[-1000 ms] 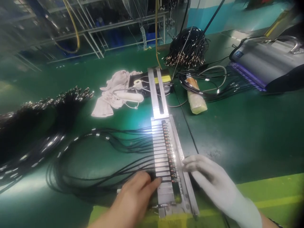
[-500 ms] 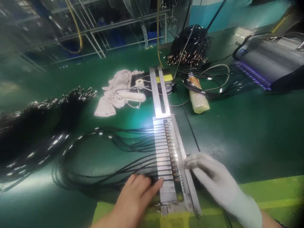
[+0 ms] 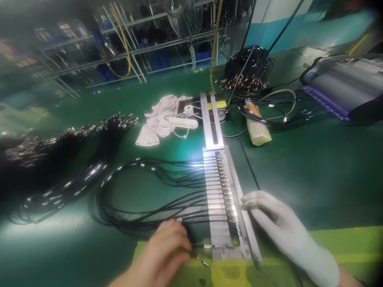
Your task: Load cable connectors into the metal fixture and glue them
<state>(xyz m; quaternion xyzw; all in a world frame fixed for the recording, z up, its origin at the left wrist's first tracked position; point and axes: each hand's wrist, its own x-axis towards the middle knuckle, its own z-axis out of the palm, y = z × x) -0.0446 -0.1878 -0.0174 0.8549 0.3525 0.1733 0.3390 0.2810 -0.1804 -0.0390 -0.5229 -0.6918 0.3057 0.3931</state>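
Note:
A long metal fixture (image 3: 220,235) lies lengthwise on the green bench, with several thin black cables (image 3: 167,181) laid across its slots and small connectors lined up along its middle. My bare left hand (image 3: 163,255) is at the fixture's near left end, fingers curled in a pinch around a cable end beside a loose connector (image 3: 204,262). My right hand (image 3: 278,225), in a white glove, rests flat against the fixture's right rail, fingers stretched out and holding nothing.
A thick bundle of black cables (image 3: 60,159) lies at the left. A crumpled cloth (image 3: 158,119), a white tool (image 3: 182,121) and a black box sit behind the fixture. A cable coil (image 3: 248,69), a yellowish roll (image 3: 257,129) and a grey machine (image 3: 344,85) stand at the right.
My left hand drew back from the fixture's slots toward the near end and curled its fingers on a cable end. The view shifted left. My gloved right hand stayed on the rail.

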